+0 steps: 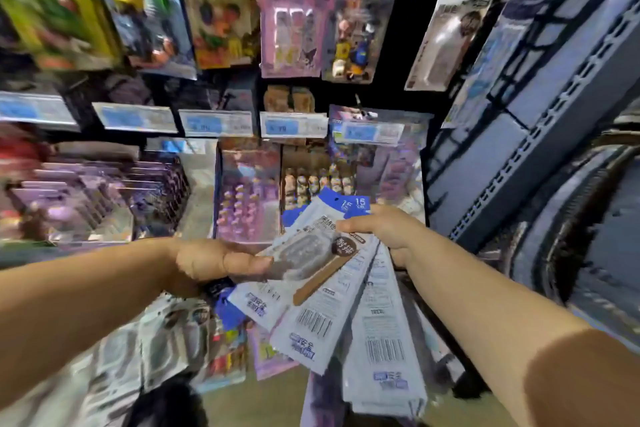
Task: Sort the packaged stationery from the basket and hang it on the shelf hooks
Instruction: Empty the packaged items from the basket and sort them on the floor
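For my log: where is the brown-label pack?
The brown-label pack lies lower centre in the head view, atop the fanned blue-and-white packs, between the left hand and right hand.

packets [332, 295] fanned between both hands, before hanging packs [294, 24]

both arms outstretched, left hand [214, 263] and right hand [384, 229] each pinching.

Head view, close, looking forward-down at shelf [519, 184].
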A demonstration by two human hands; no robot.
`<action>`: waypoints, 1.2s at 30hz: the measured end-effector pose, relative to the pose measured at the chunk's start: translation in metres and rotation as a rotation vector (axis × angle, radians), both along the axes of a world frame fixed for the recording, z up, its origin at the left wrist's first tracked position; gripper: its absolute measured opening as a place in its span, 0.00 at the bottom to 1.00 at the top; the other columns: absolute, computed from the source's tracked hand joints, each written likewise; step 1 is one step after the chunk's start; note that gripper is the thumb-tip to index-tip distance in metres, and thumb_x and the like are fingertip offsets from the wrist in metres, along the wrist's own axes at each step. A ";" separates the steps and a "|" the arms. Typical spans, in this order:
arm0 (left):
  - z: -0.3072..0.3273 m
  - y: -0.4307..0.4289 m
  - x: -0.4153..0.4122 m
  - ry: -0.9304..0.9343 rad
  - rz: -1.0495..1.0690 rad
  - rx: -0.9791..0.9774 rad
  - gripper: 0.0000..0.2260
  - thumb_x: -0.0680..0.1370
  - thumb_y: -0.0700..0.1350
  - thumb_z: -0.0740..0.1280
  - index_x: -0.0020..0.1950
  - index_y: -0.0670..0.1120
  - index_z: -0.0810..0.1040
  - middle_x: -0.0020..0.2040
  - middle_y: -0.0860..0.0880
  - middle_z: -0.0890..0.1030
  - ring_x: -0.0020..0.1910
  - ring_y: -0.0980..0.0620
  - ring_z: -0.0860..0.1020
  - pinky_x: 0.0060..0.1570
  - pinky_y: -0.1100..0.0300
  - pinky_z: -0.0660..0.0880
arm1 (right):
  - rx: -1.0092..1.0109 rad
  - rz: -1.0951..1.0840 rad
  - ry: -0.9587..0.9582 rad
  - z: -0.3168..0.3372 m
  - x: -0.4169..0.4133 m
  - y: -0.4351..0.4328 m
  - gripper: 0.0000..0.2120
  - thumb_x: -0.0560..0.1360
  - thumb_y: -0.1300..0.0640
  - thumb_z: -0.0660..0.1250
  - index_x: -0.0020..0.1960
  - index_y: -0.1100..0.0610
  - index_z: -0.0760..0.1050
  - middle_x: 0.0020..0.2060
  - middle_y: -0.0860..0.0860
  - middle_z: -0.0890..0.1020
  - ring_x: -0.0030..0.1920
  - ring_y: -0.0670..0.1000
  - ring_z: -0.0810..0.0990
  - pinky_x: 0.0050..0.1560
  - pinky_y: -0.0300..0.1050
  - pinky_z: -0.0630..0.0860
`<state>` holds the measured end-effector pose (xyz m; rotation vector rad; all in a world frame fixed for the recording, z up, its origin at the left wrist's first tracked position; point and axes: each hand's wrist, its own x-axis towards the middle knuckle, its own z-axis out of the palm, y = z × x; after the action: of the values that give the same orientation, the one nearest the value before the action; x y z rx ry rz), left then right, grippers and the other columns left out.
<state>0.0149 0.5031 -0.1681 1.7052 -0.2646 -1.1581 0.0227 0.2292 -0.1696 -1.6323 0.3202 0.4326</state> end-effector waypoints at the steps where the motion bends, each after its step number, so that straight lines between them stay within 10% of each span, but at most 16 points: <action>1: -0.008 -0.002 -0.010 0.060 0.038 -0.075 0.35 0.52 0.66 0.81 0.56 0.53 0.85 0.62 0.52 0.81 0.61 0.55 0.79 0.61 0.59 0.75 | 0.008 -0.016 0.014 -0.011 0.002 0.007 0.06 0.72 0.68 0.70 0.41 0.58 0.80 0.28 0.52 0.83 0.27 0.48 0.81 0.31 0.39 0.79; 12: -0.090 0.013 -0.055 0.573 0.360 -0.321 0.30 0.47 0.46 0.87 0.47 0.39 0.86 0.45 0.38 0.85 0.39 0.44 0.85 0.43 0.48 0.82 | 0.089 -0.105 0.229 -0.079 0.010 0.067 0.12 0.67 0.69 0.74 0.50 0.65 0.80 0.35 0.57 0.84 0.29 0.54 0.83 0.31 0.46 0.81; 17: -0.111 0.023 -0.059 0.567 0.439 -0.280 0.36 0.50 0.44 0.86 0.55 0.37 0.83 0.51 0.35 0.83 0.43 0.40 0.83 0.62 0.43 0.72 | 0.124 -0.186 0.238 -0.090 0.009 0.083 0.28 0.59 0.66 0.80 0.58 0.66 0.78 0.46 0.63 0.84 0.39 0.60 0.84 0.38 0.54 0.82; 26: -0.108 0.011 -0.063 0.547 0.535 -0.411 0.31 0.55 0.44 0.85 0.56 0.40 0.84 0.55 0.36 0.82 0.49 0.39 0.83 0.50 0.47 0.81 | 0.216 -0.239 0.228 -0.100 -0.011 0.095 0.16 0.68 0.67 0.75 0.56 0.66 0.80 0.47 0.63 0.84 0.36 0.57 0.83 0.36 0.48 0.81; 31: -0.098 0.011 -0.070 0.492 0.615 -0.287 0.05 0.74 0.36 0.69 0.47 0.39 0.84 0.43 0.39 0.85 0.36 0.44 0.84 0.32 0.57 0.80 | 0.240 -0.230 0.260 -0.105 -0.020 0.100 0.19 0.68 0.64 0.75 0.58 0.64 0.78 0.49 0.63 0.84 0.46 0.62 0.84 0.43 0.54 0.81; 36: -0.101 0.018 -0.070 0.447 0.598 -0.238 0.10 0.72 0.35 0.71 0.52 0.41 0.83 0.49 0.38 0.84 0.42 0.42 0.84 0.42 0.52 0.82 | 0.268 -0.178 0.267 -0.107 -0.025 0.103 0.20 0.69 0.63 0.75 0.60 0.63 0.78 0.50 0.63 0.84 0.41 0.60 0.84 0.39 0.54 0.82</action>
<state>-0.0553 0.5207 -0.2694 1.1564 0.3537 -0.9691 -0.0027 0.3325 -0.2769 -1.2737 0.5779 0.5338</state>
